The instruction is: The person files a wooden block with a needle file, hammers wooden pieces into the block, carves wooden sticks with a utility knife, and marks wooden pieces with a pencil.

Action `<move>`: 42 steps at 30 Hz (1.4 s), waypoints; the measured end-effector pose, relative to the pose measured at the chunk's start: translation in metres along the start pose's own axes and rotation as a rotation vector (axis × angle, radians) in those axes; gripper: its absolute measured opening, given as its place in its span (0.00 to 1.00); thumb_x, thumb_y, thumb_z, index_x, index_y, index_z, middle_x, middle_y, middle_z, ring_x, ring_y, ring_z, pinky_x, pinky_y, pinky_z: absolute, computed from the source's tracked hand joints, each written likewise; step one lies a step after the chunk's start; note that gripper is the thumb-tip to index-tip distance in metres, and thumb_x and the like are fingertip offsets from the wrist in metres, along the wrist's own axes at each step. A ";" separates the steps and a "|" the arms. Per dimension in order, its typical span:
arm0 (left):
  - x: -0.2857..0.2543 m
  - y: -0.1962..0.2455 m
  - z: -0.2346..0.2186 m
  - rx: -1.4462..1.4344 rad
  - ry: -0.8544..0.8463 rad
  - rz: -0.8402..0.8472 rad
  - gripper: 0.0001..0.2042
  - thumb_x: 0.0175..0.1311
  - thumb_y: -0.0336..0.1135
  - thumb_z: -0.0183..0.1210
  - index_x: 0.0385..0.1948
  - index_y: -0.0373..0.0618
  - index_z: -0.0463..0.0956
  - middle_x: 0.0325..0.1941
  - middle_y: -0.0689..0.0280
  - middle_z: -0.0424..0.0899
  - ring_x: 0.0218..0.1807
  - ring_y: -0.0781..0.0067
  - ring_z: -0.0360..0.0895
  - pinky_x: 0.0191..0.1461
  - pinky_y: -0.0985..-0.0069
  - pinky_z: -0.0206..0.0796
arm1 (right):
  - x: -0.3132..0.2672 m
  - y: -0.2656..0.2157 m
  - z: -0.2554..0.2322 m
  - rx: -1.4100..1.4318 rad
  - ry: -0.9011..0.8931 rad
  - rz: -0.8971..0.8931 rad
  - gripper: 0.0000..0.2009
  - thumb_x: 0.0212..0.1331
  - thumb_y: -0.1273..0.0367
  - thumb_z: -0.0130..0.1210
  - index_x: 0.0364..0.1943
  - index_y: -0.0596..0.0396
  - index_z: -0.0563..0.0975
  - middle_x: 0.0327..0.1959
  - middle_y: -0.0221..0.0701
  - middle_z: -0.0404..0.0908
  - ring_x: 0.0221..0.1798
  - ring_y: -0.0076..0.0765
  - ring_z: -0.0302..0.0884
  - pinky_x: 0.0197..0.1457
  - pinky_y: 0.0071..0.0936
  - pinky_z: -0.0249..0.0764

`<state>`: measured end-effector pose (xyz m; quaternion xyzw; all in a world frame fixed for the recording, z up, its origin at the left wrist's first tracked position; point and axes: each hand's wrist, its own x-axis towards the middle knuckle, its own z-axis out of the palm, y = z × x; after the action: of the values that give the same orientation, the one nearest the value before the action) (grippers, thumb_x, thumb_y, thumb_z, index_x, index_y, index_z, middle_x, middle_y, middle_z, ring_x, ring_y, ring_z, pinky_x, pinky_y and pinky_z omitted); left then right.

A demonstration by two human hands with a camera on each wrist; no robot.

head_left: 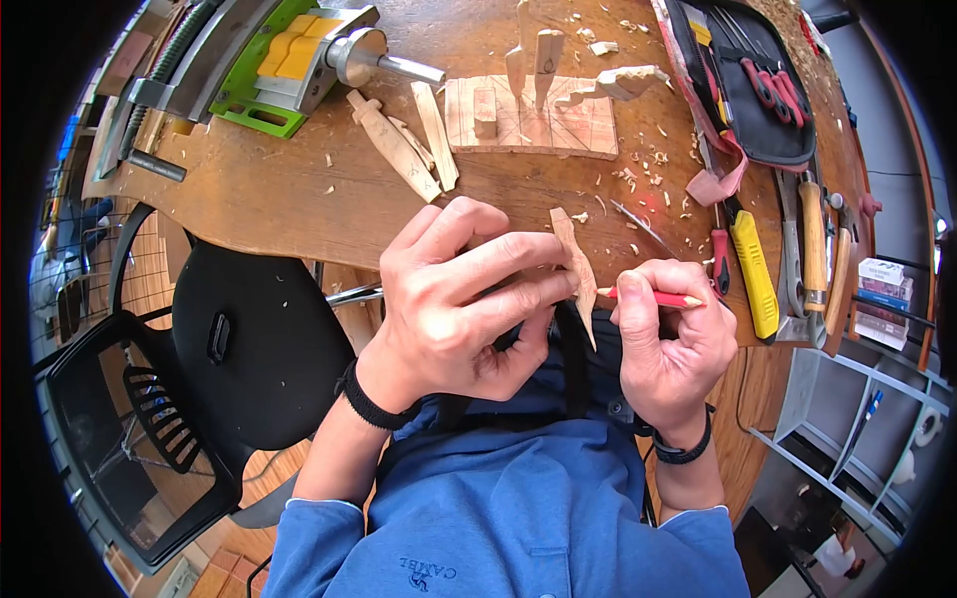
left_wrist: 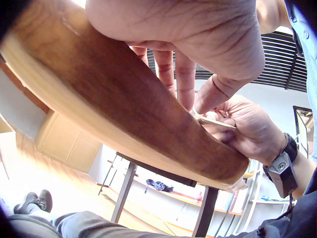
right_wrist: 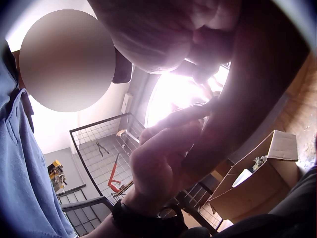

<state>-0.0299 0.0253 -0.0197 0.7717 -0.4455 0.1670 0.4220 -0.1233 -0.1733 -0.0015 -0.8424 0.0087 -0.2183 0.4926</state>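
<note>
In the head view my left hand (head_left: 464, 299) pinches a small carved wooden piece (head_left: 575, 261), slim with pointed lower end, between fingertips and thumb at the table's near edge. Just right of it, my right hand (head_left: 678, 344) grips a red pencil (head_left: 663, 298), one end of which meets or nearly meets the wood's right side. The left wrist view has the left hand (left_wrist: 183, 44) above the wood piece (left_wrist: 216, 122), with the right hand (left_wrist: 252, 129) beyond it. From the right wrist, the left hand (right_wrist: 158, 163) appears dim against bright light; the pencil cannot be made out there.
Behind the hands, a wooden block (head_left: 538, 135) holds upright carved sticks. Wood pieces (head_left: 394, 145) and a green-based vise (head_left: 289, 70) are at the left. A tool pouch (head_left: 758, 85), yellow cutter (head_left: 755, 274) and chisel (head_left: 814, 239) lie right. Shavings dot the table (head_left: 269, 189); a chair (head_left: 249, 339) stands left.
</note>
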 end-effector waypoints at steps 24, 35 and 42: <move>0.003 0.003 -0.004 -0.008 -0.041 0.023 0.20 0.38 0.29 0.70 0.39 0.51 0.93 0.44 0.67 0.94 0.37 0.62 0.80 0.44 0.67 0.73 | -0.010 0.003 -0.001 0.386 0.170 0.094 0.04 0.78 0.75 0.60 0.44 0.63 0.78 0.33 0.33 0.85 0.28 0.19 0.80 0.33 0.20 0.77; 0.051 0.032 -0.027 0.320 -0.449 -0.117 0.22 0.53 0.20 0.67 0.52 0.50 0.88 0.42 0.63 0.78 0.38 0.62 0.82 0.41 0.65 0.77 | -0.009 0.003 -0.001 0.484 0.152 0.108 0.04 0.80 0.75 0.58 0.47 0.63 0.77 0.36 0.34 0.86 0.28 0.18 0.80 0.32 0.20 0.76; 0.074 0.032 -0.034 0.365 -0.687 -0.161 0.13 0.62 0.25 0.68 0.48 0.48 0.82 0.45 0.60 0.77 0.41 0.52 0.84 0.42 0.58 0.77 | -0.006 0.006 -0.002 0.490 0.166 0.080 0.02 0.79 0.75 0.59 0.46 0.61 0.79 0.33 0.31 0.86 0.27 0.19 0.81 0.30 0.21 0.76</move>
<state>-0.0122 0.0042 0.0636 0.8774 -0.4618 -0.0580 0.1161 -0.1280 -0.1765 -0.0080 -0.6759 0.0294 -0.2627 0.6879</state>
